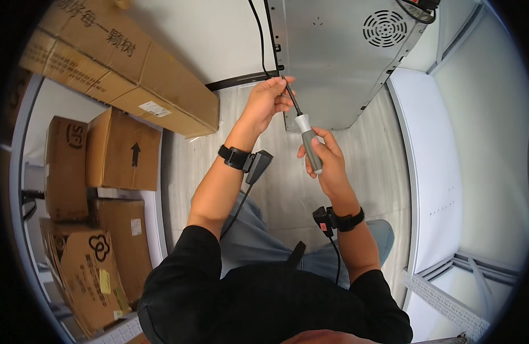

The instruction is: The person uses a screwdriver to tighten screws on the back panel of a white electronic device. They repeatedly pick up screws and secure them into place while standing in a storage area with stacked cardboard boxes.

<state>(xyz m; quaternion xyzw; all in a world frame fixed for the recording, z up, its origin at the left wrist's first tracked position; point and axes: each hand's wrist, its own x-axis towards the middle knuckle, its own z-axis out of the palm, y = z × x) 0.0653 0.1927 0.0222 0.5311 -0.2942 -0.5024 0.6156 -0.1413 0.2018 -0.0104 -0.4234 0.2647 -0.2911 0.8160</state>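
Note:
A screwdriver (311, 144) with a grey-green and white handle and a dark shaft slants up and to the left. My right hand (327, 157) is wrapped round its handle. At the other end, my left hand (269, 98) closes its thumb and fingertips on the shaft near the tip. Any small part between those fingers is too hidden to make out. Just beyond, the tip is close to the left edge of a metal computer case (333, 69), whose plain silver side has a round vent. Its lower edge rests near the floor.
Tall cardboard boxes (178, 109) stand at the left, with more cartons (124, 152) on a shelf below them. A black cable (260, 37) hangs beside the case. A white panel (433, 172) lines the right. Wood-look floor (276, 172) lies between my legs.

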